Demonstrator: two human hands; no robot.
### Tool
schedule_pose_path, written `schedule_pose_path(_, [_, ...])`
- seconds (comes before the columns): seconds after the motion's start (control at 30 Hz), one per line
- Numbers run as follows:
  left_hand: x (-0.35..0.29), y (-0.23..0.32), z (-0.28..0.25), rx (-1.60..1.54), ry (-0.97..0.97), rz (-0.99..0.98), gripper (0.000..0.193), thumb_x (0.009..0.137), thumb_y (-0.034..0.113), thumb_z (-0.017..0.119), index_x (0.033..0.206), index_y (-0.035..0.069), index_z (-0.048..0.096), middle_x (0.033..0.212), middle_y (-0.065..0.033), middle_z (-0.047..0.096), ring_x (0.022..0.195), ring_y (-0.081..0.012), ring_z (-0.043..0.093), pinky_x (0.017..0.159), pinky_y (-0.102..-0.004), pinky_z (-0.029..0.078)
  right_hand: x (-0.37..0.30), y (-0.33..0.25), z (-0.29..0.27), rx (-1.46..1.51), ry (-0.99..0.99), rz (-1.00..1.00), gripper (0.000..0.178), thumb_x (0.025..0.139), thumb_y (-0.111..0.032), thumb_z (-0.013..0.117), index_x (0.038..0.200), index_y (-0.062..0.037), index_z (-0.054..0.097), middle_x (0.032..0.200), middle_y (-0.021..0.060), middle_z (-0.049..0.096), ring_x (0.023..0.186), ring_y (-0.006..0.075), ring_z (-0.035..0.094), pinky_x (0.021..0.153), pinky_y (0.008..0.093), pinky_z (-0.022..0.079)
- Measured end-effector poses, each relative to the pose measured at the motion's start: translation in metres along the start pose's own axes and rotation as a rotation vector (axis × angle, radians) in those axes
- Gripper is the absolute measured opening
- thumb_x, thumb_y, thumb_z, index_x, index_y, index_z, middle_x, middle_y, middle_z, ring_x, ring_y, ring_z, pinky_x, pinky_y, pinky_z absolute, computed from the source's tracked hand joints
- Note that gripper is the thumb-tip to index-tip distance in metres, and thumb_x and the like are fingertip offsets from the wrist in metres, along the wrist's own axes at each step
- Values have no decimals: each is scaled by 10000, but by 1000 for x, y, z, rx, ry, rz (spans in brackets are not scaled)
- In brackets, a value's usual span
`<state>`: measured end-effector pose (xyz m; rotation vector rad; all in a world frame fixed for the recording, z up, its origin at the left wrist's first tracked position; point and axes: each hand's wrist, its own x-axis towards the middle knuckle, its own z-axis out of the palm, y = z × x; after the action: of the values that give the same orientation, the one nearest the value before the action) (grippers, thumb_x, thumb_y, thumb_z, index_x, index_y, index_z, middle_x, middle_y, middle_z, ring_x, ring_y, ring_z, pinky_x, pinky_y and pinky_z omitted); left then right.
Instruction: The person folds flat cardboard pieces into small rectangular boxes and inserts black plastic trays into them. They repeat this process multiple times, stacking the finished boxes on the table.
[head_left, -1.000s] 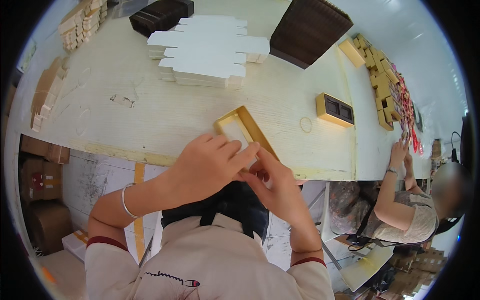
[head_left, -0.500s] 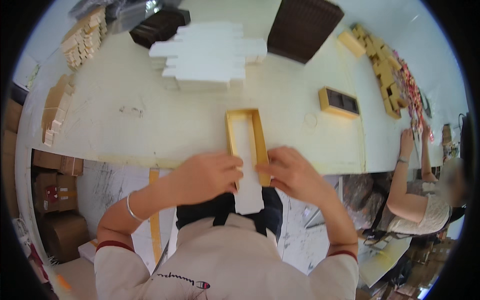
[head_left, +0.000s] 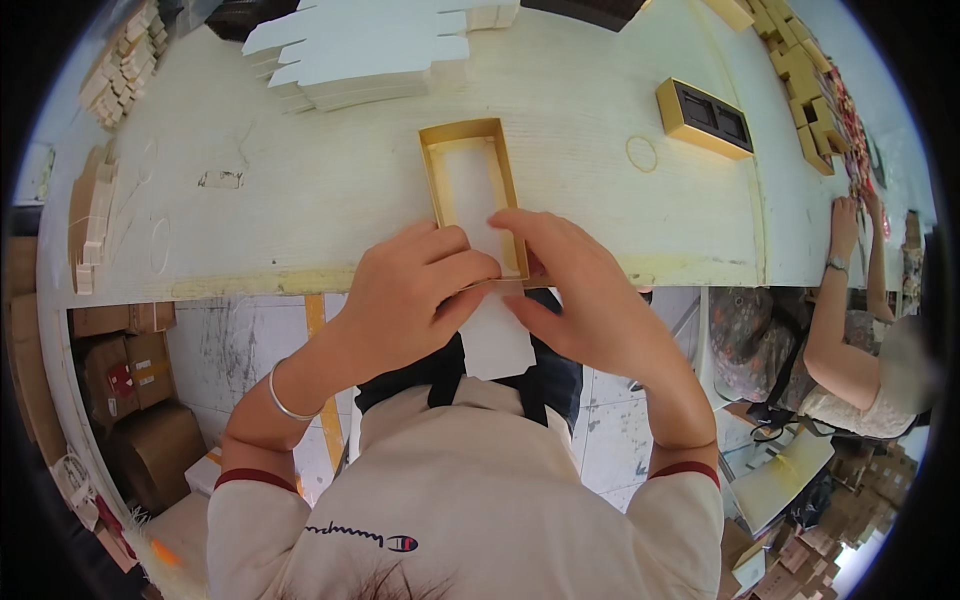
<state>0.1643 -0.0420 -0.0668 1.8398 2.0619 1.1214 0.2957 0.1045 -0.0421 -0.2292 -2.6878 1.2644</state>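
A gold paperboard box (head_left: 513, 195) with tall thin walls and a white inside lies open on the table, its near end at the table's front edge. From that end a white flap (head_left: 497, 345) hangs down over my lap. My left hand (head_left: 425, 285) has its fingers curled over the box's near left corner, with the thumb below. On the right wall is my right hand (head_left: 580, 280): the index finger reaches over inside, other fingers stay outside, and the thumb stands apart beside the flap.
Flat white box blanks (head_left: 360, 50) are stacked at the back. At right stands a gold box with a dark insert (head_left: 705, 118), with several gold boxes (head_left: 800, 75) beyond it. Folded pieces (head_left: 92, 215) lie far left. Another person's arm (head_left: 840, 290) is at the right.
My hands have moved from the two side walls to the box's near end. The view has shifted, so the table's back things sit higher. The near end now looks more closed up.
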Motion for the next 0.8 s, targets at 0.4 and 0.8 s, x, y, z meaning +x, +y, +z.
schedule_pose_path(0.4, [8,-11,-28,-546,-237,-206,196,856,61,649,1042,30,595,945,-80,633,728,-152,582,618,-268,462,-12,23,22,164,290,-255,249,716,54,694,946,-16,630,967,115,561,766,242,567,636,318,460])
schedule_pose_path(0.8, [0,-5,-5,-102,126,-52,220,808,140,701,985,54,602,1018,-70,581,725,-261,591,609,-336,495,0,20,31,-577,414,-488,363,688,-111,668,1022,17,600,1024,107,548,722,205,510,610,300,406])
